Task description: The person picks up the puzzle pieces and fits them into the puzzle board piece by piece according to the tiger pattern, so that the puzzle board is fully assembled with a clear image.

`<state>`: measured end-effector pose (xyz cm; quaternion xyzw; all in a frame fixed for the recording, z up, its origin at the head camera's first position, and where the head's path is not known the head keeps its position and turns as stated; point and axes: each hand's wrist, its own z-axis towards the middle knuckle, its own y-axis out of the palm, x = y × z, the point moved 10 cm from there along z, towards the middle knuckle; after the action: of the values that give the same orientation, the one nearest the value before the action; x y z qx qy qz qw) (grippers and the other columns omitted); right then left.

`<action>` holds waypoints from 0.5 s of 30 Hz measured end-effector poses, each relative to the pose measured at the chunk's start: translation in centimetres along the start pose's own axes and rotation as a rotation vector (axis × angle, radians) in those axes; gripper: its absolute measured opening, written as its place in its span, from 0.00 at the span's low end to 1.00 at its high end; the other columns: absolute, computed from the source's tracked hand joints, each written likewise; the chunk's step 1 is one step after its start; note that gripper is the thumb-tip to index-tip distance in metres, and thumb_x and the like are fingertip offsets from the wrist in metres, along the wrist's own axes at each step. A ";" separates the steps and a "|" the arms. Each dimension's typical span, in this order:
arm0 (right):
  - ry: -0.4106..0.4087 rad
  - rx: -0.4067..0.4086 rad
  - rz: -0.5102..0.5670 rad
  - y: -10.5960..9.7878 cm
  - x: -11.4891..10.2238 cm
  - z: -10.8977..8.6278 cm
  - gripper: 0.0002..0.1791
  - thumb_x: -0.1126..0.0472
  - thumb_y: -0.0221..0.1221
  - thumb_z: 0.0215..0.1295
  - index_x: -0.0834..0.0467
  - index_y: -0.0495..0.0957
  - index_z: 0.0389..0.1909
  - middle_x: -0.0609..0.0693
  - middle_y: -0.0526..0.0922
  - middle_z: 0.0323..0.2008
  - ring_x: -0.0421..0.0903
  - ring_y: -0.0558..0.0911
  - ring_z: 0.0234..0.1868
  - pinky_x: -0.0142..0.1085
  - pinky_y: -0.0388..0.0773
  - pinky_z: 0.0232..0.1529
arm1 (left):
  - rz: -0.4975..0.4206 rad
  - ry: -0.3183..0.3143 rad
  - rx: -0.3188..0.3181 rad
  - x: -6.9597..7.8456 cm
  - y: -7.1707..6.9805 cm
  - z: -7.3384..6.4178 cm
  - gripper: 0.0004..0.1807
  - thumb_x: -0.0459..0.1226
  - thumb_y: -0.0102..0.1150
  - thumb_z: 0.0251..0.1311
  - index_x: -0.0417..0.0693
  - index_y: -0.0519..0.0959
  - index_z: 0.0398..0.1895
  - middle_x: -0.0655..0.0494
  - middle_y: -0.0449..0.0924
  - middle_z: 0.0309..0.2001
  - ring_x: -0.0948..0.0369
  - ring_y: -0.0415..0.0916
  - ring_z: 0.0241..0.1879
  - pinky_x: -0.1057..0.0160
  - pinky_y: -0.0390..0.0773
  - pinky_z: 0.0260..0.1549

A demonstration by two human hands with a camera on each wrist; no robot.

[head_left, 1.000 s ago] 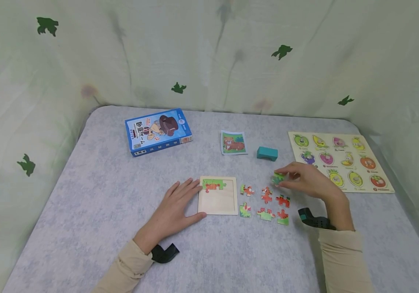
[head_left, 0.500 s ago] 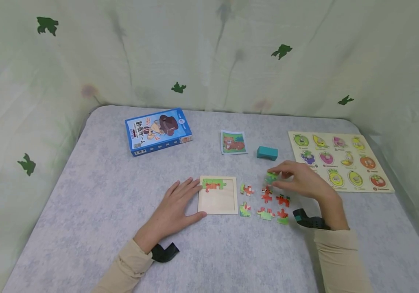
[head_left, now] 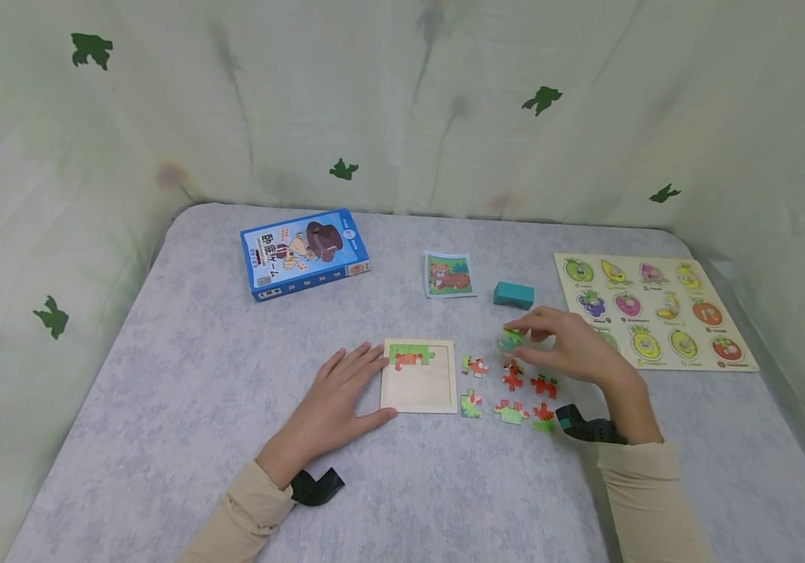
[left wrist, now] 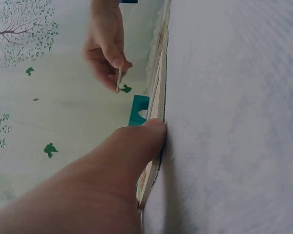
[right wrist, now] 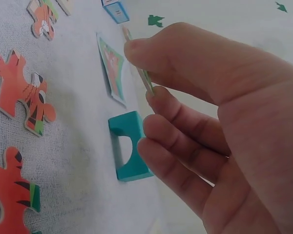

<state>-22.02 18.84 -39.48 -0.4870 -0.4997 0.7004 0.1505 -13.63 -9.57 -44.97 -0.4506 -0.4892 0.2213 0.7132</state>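
Observation:
My right hand (head_left: 567, 344) pinches a green jigsaw piece (head_left: 510, 340) between thumb and fingers, raised above the table; in the right wrist view the piece (right wrist: 144, 73) shows nearly edge-on. At the left side of the square wooden puzzle tray (head_left: 419, 395) lies my left hand (head_left: 335, 399), fingers spread, its fingertips and thumb touching the frame. A joined green and orange section (head_left: 411, 355) fills the tray's upper left. Right of the tray lie loose tiger pieces in two rows, among them a face piece (head_left: 512, 375) and a striped body piece (head_left: 544, 386).
A small picture card (head_left: 449, 274) and a teal arch block (head_left: 513, 295) lie behind the pieces. The blue game box (head_left: 304, 254) sits at the back left. To the right is a fruit puzzle board (head_left: 656, 313), close to my right hand.
My right hand has moved left with the green jigsaw piece, toward the tray, staying above the table. My left hand has kept its place at the tray.

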 end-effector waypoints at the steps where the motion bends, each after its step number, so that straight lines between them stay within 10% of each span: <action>1: -0.003 0.006 0.000 0.0 -0.1 0.0 0.19 0.58 0.73 0.63 0.53 0.87 0.55 0.45 0.84 0.43 0.42 0.77 0.41 0.33 0.77 0.36 | 0.001 0.001 0.000 0.0 0.0 0.0 0.46 0.56 0.72 0.59 0.42 0.70 0.74 0.48 0.63 0.78 0.50 0.55 0.80 0.41 0.49 0.79; 15: -0.022 0.028 0.010 0.6 -1.3 0.8 0.20 0.59 0.73 0.60 0.52 0.87 0.54 0.45 0.85 0.47 0.42 0.78 0.41 0.35 0.79 0.37 | 0.002 0.010 0.005 0.1 0.0 0.0 0.46 0.57 0.72 0.59 0.42 0.70 0.74 0.48 0.63 0.78 0.49 0.55 0.80 0.41 0.50 0.79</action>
<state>-21.86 17.19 -39.28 -0.4795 -0.4891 0.7134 0.1482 -13.60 -9.53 -44.90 -0.4503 -0.4847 0.2210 0.7165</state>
